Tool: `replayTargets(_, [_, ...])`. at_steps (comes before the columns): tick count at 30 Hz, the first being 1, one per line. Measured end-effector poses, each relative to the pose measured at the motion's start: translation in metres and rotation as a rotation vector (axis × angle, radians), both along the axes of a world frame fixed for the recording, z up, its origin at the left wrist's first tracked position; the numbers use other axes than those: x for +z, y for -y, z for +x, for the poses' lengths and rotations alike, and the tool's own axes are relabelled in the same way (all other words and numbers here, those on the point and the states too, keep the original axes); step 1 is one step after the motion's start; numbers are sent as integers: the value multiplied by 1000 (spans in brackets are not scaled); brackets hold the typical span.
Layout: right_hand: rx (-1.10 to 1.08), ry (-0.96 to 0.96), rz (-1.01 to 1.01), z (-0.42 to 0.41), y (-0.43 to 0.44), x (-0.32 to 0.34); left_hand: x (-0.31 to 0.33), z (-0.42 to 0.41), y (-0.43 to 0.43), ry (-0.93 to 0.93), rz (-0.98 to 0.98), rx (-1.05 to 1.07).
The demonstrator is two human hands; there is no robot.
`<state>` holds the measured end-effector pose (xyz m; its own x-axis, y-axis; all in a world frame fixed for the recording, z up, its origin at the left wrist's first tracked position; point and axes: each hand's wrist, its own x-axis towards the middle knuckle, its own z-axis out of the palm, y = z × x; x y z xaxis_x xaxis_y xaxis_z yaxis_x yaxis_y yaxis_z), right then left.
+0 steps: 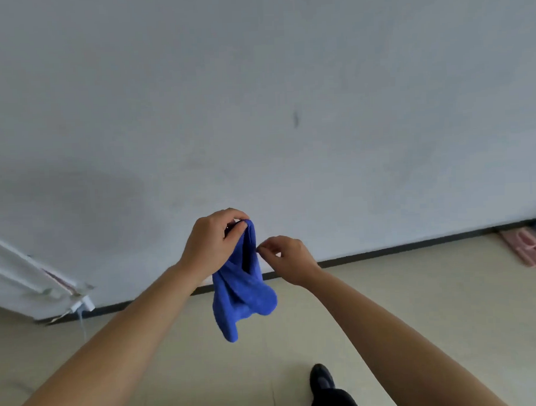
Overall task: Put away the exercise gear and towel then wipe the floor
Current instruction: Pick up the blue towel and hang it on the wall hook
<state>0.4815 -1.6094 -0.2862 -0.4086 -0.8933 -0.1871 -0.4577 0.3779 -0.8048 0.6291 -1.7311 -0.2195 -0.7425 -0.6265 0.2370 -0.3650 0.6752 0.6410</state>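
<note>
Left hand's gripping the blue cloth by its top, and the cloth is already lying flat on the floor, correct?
Not quite. The left hand does grip the blue cloth by its top, but the cloth is not on the floor. The head view shows it hanging bunched in the air in front of the wall.

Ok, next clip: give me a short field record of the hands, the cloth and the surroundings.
left hand: grips the top of the blue cloth
right hand: fingers curled at the cloth's edge; contact unclear
blue cloth: bunched, hanging in the air above the floor
floor: beige, a black shoe on it
background: grey wall, dark baseboard, pink item far right
</note>
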Motion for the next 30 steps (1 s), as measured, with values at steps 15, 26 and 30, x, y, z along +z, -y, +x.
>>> replayTargets(15, [-602, 47, -93, -105, -210, 62, 81, -198, -179, -127, 0, -561])
replayTargets(26, [-1060, 5, -240, -317, -484, 63, 78, -449, -390, -82, -190, -637])
replayTargets(30, [-1110, -88, -349, -389, -567, 90, 86, -530, -462, -124, -186, -667])
